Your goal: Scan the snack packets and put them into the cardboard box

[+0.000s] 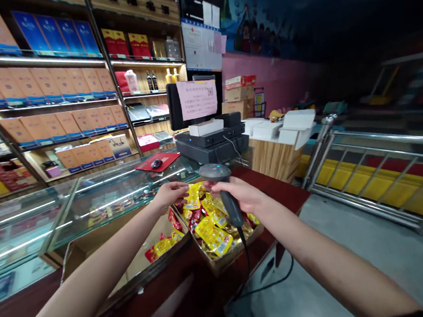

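My right hand [239, 194] is wrapped round the handle of a dark grey barcode scanner [231, 209], its head level and its cord hanging down. Just left of it, my left hand [170, 194] has its fingers at the edge of a yellow snack packet [192, 196] and seems to pinch it; the fingertips are partly hidden. Both hands are over a cardboard box [222, 266] heaped with yellow, red and gold snack packets. Under my left forearm is a wider, shallow cardboard box [133, 280] with a few red and yellow packets [163, 246] at its right end.
A glass display counter [99, 199] runs along the left, bearing a mouse [156, 164] on a red mat. Behind it stand a monitor [174, 107] with a paper notice and shelves of boxed goods. A metal railing [382, 142] stands at right.
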`<state>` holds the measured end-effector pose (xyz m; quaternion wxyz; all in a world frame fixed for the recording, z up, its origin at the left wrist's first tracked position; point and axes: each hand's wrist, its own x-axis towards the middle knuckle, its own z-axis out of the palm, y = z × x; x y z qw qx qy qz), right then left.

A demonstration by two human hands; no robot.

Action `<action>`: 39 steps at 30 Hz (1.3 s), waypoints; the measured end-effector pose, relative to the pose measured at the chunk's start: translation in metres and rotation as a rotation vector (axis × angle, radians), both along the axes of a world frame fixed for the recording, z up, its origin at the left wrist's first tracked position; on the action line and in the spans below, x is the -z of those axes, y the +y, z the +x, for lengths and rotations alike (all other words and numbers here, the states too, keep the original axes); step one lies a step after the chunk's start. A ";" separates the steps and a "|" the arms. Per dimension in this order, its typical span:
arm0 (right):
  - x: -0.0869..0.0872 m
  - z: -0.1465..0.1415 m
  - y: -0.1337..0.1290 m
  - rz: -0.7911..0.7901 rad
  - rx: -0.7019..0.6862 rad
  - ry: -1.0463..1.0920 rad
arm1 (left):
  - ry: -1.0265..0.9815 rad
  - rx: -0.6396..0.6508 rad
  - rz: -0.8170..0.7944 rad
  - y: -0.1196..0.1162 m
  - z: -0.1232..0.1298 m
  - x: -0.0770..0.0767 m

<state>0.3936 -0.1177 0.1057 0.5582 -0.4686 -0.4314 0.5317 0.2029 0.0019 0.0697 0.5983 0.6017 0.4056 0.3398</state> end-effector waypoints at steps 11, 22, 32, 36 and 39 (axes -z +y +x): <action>0.064 -0.124 0.038 -0.159 -0.246 0.015 | 0.170 -0.074 -0.140 -0.005 -0.120 0.068; 0.091 -0.147 0.065 -0.202 -0.308 -0.039 | 0.589 0.012 0.179 -0.015 -0.127 0.119; 0.091 -0.152 0.078 -0.216 -0.338 -0.374 | 0.187 0.050 -0.099 -0.008 -0.152 0.109; 0.091 -0.158 0.088 -0.320 -0.536 -0.279 | 0.007 0.026 -0.199 -0.003 -0.162 0.101; 0.089 -0.165 0.091 -0.340 -0.554 -0.212 | -0.060 -0.111 -0.257 0.003 -0.164 0.102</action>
